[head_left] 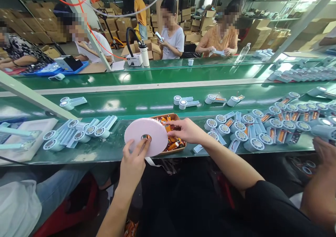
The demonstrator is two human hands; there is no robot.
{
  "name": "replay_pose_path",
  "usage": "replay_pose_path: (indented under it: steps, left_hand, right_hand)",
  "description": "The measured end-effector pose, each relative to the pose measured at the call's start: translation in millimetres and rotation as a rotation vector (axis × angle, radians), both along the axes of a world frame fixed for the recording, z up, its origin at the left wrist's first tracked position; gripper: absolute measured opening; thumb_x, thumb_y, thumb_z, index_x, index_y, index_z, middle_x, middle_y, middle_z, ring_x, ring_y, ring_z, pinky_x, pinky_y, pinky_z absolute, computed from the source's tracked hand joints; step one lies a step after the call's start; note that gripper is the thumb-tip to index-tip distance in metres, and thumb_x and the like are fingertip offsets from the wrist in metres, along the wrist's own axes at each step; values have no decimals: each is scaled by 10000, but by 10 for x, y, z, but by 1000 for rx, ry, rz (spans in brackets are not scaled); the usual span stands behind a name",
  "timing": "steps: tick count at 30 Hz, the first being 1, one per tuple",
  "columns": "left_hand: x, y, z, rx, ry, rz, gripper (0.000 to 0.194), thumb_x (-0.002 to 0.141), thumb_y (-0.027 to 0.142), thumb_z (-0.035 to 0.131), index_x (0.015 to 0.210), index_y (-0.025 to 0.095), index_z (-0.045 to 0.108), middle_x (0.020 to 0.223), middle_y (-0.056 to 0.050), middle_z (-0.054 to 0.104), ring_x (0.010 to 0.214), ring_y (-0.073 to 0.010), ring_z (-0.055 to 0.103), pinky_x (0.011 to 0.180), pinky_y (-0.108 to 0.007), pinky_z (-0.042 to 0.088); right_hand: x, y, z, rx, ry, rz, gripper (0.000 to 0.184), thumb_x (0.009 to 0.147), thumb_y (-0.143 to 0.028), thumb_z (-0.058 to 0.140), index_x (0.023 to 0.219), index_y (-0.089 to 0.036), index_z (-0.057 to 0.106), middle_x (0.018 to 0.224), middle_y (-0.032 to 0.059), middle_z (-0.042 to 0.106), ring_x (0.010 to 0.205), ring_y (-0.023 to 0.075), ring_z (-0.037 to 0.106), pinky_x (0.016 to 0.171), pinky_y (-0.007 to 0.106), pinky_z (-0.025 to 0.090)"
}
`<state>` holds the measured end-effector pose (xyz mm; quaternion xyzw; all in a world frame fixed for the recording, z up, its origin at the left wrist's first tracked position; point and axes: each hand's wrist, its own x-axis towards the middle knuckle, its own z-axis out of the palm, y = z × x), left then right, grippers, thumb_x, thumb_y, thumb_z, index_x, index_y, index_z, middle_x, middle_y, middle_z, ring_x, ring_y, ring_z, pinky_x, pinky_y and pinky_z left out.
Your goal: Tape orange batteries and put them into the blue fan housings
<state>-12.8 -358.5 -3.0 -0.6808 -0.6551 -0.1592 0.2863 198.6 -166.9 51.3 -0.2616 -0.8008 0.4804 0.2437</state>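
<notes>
A wide, flat, pale pinkish-white roll of tape [154, 130] is tilted up at the bench's near edge, with a dark round hole in its centre. My left hand [135, 160] grips it from the front, fingers at the hole. At the roll's right edge, the fingers of my right hand [187, 130] are closed against the rim; their tips are partly hidden. Behind and beneath the roll stands a cardboard box [181, 149] of orange-wrapped cylindrical cells [173, 146], partly covered by it. A loose white strip [152, 162] hangs below the roll.
Light-blue handheld fan bodies [237, 135] crowd the bench to the right, some showing orange cells. Several more fan parts [78, 134] lie left. A green conveyor [144, 97] runs behind, carrying a few. Co-workers sit opposite and on both sides; a slanted metal post [34, 97] stands left.
</notes>
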Motion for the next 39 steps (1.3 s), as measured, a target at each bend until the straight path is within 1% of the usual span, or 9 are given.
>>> replay_pose_path:
  steps: [4,9,13,16,21,25,31,35,39]
  left_hand:
    - [44,78,-20,17,-40,31,503,917,58,648,1388,213,730,1252,-66,776,1222,-362,506,1165,-537,425]
    - [329,96,-165,-5,-201,37,512,877,276,778,1373,164,723,1145,-137,766,1210,-388,536,1188,-645,332]
    - [512,-12,-169,-144,-274,-18,515,864,236,764,1376,208,724,1141,-117,778,1162,-357,582,1133,-596,384]
    - [351,68,-28,-352,-278,-108,621,820,250,804,1431,250,691,1244,-108,769,1207,-361,593,1169,-607,370]
    - [-149,908,428,-724,-356,-245,741,714,567,871,1378,272,727,1384,-107,728,1357,-392,555,1172,-555,436]
    - [208,2030,648,-786,-389,-293,432,1030,537,483,1181,268,786,1244,-52,769,1119,-239,688,968,-343,546]
    - [1305,3373,220,-732,-150,-271,409,971,380,649,1298,145,720,1402,-188,655,1322,-347,540,1129,-459,423]
    - [1474,3613,-58,-702,-80,-266,309,975,225,593,1230,168,759,1489,-194,563,1381,-374,462,1156,-535,370]
    - [1383,3558,-83,-708,-64,-285,367,997,125,464,1153,204,787,1446,-161,586,1366,-356,473,1123,-532,413]
  right_hand:
    - [-236,-193,-414,-503,529,-281,515,712,-434,921,1154,-212,776,1031,50,822,932,237,766,804,345,632]
    - [-469,-530,-778,-648,1007,-661,554,723,-441,945,1175,-249,686,1155,59,808,1001,217,771,810,332,659]
    - [-57,87,-451,-554,1004,-630,362,731,-264,934,1009,-207,708,956,44,804,838,202,771,737,323,673]
    - [523,731,-51,-290,1347,-908,88,948,-189,718,930,-230,642,1034,-1,787,854,82,749,796,192,636]
    - [1250,618,-85,-203,1118,-826,274,819,-338,893,1021,-242,735,1059,33,799,863,169,785,728,283,678]
    - [1517,126,-536,-232,832,-830,458,700,-484,979,1048,-265,777,987,59,820,865,260,813,747,413,705]
    - [1808,-39,-699,-202,854,-966,437,704,-410,995,1070,-266,806,952,54,825,902,294,823,807,485,710]
    - [1917,-24,-702,-194,829,-979,394,727,-398,981,1055,-258,814,872,53,815,854,317,824,821,547,704]
    - [1885,127,-651,-203,777,-874,435,705,-394,988,1079,-259,812,891,71,828,834,321,825,749,513,712]
